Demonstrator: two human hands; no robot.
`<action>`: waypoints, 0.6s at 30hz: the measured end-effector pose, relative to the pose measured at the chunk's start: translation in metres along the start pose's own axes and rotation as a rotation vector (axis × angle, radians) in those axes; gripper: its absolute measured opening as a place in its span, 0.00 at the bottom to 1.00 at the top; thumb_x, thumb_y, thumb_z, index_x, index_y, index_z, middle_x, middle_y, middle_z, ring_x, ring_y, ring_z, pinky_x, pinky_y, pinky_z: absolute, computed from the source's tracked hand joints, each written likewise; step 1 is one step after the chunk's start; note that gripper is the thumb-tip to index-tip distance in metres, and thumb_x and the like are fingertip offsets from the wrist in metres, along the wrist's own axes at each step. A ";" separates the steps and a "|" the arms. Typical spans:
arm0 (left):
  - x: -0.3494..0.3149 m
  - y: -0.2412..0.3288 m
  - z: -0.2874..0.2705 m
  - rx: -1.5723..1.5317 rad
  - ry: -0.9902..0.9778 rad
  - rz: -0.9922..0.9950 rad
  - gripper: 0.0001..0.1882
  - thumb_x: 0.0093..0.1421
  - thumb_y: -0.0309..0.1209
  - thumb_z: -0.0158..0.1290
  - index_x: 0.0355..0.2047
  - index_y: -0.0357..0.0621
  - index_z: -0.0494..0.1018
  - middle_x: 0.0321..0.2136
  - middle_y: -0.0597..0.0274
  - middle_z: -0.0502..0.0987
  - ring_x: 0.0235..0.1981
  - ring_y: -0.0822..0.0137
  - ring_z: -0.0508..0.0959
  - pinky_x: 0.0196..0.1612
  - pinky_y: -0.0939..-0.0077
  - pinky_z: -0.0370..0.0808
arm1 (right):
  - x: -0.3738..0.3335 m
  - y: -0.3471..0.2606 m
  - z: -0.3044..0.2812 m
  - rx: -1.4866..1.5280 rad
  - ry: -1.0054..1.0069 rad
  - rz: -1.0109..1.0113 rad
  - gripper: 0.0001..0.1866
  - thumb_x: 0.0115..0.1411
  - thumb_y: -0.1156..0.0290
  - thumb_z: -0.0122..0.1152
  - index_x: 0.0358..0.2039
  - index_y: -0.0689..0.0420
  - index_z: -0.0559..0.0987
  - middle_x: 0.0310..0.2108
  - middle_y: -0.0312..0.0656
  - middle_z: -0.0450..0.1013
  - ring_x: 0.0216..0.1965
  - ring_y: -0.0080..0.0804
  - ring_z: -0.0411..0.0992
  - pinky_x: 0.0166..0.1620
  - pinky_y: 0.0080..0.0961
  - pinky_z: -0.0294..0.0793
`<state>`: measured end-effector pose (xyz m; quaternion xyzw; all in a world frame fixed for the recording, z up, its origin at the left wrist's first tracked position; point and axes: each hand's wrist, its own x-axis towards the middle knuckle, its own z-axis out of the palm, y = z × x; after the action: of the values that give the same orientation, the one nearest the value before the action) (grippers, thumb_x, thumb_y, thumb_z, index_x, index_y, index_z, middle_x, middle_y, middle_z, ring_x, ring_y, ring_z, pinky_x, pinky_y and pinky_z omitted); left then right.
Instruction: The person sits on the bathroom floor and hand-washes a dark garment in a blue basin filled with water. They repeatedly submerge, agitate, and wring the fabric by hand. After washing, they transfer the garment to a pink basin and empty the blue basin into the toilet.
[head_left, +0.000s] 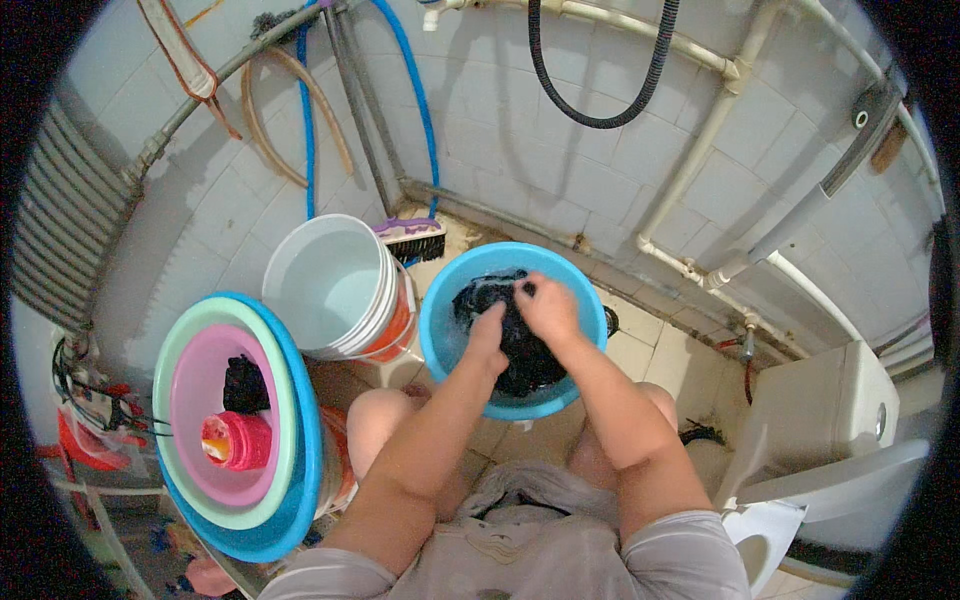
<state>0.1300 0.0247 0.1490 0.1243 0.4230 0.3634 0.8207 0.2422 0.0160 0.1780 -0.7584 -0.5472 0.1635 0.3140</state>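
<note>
Tiled walls and a tiled floor [640, 345] close in a small washroom, with pipes and hoses running along the far wall. Near the middle of the floor sits a blue basin [436, 300] holding soapy water and a dark garment [527, 362]. Both hands are down in that basin: the left hand [487, 335] is closed in a fist on the wet cloth at its near-left side, and the right hand [547, 305] is curled over a bunched part of the same cloth just beyond it, fingers gripping. The two hands are close together, almost touching.

Just left of the basin stands a white bucket [330, 290], touching or nearly touching its rim. Behind both, against the wall, leans a brush with dark bristles [415, 240]. Further left and nearer, a stack of nested basins [290, 470], blue, pale green and pink, holds a red-and-pink container [237, 441] and a small dark cloth [245, 385]. On the right, near side, a white toilet [830, 470] stands with its seat raised.
</note>
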 end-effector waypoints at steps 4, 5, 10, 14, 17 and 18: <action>-0.007 0.019 0.005 0.713 0.133 0.361 0.33 0.54 0.41 0.54 0.55 0.34 0.57 0.47 0.48 0.68 0.48 0.54 0.68 0.54 0.63 0.63 | 0.021 0.054 0.008 0.111 0.161 0.260 0.19 0.55 0.56 0.56 0.39 0.57 0.76 0.32 0.56 0.73 0.35 0.53 0.72 0.38 0.42 0.70; -0.009 0.028 0.005 0.893 0.181 0.499 0.36 0.53 0.42 0.55 0.56 0.34 0.55 0.48 0.46 0.67 0.49 0.53 0.68 0.55 0.63 0.61 | 0.019 0.062 0.009 0.141 0.207 0.330 0.21 0.55 0.56 0.56 0.43 0.58 0.74 0.35 0.56 0.72 0.37 0.54 0.71 0.40 0.42 0.70; 0.028 0.003 -0.062 1.755 0.260 0.443 0.48 0.48 0.32 0.57 0.63 0.53 0.40 0.60 0.37 0.43 0.51 0.33 0.64 0.51 0.53 0.67 | -0.014 0.086 0.041 -0.382 -0.275 -0.027 0.36 0.55 0.73 0.51 0.63 0.48 0.49 0.56 0.64 0.53 0.43 0.58 0.69 0.44 0.43 0.72; 0.048 -0.022 -0.090 2.228 0.059 0.057 0.35 0.52 0.30 0.49 0.61 0.55 0.52 0.61 0.45 0.48 0.50 0.42 0.69 0.50 0.58 0.69 | -0.030 0.079 0.062 -0.704 -0.640 0.039 0.42 0.53 0.78 0.49 0.65 0.42 0.43 0.59 0.64 0.51 0.47 0.52 0.69 0.47 0.39 0.71; 0.049 -0.013 -0.075 2.156 0.056 -0.045 0.27 0.57 0.33 0.43 0.59 0.55 0.56 0.62 0.48 0.48 0.51 0.44 0.68 0.51 0.58 0.68 | -0.003 0.099 0.047 -0.462 -0.814 0.248 0.38 0.52 0.76 0.52 0.63 0.43 0.53 0.52 0.57 0.65 0.46 0.49 0.70 0.47 0.38 0.70; 0.049 -0.011 -0.073 2.040 0.132 -0.035 0.26 0.58 0.34 0.42 0.59 0.55 0.57 0.62 0.49 0.48 0.51 0.44 0.68 0.52 0.57 0.67 | -0.001 0.111 0.051 -0.404 -0.651 0.230 0.30 0.50 0.72 0.57 0.57 0.48 0.65 0.44 0.51 0.72 0.44 0.47 0.71 0.46 0.37 0.70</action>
<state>0.0969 0.0439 0.0695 0.7374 0.5769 -0.1758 0.3041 0.2922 0.0077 0.0674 -0.7699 -0.5507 0.3183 -0.0517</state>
